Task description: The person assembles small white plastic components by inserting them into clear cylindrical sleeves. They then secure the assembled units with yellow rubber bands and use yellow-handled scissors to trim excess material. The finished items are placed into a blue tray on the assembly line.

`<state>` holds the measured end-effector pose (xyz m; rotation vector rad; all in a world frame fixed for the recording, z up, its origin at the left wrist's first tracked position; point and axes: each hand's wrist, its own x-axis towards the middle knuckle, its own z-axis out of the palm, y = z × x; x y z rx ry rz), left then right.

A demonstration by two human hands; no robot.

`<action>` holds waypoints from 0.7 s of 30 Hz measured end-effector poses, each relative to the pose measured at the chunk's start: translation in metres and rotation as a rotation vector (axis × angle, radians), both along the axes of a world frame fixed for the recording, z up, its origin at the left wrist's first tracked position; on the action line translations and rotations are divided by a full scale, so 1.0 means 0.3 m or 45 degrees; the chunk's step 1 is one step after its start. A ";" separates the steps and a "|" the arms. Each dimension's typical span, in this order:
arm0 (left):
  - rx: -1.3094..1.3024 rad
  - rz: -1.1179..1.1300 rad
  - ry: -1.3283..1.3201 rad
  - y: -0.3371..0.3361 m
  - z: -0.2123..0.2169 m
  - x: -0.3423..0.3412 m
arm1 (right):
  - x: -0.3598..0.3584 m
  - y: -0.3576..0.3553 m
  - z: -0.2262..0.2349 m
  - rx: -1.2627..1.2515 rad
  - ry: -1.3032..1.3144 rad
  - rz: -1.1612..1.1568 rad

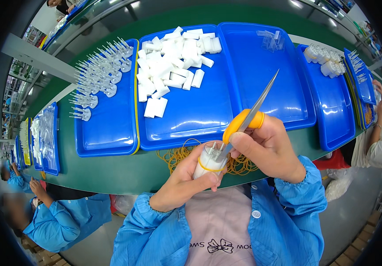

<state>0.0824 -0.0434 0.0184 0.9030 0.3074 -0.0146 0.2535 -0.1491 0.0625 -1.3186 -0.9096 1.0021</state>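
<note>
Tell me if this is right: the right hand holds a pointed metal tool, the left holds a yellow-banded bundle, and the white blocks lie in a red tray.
One thing is wrong: the tray under the white blocks is blue, not red, as the head view shows. The right hand does hold the pointed metal tool, and the left hand the yellow-banded bundle.

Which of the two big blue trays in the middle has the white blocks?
The left tray, beside the tray of spiky pieces: white blocks are heaped in it, while the right tray shows only clear pieces.
</note>
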 end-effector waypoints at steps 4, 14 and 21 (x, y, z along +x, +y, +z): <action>0.021 -0.033 -0.004 0.006 0.000 -0.008 | -0.013 -0.001 -0.008 0.027 -0.125 -0.051; -0.024 -0.064 -0.008 0.018 0.003 -0.012 | -0.029 -0.009 -0.023 0.190 -0.115 -0.156; 0.056 -0.018 0.001 0.015 0.002 -0.012 | -0.004 -0.027 -0.005 0.142 -0.055 -0.122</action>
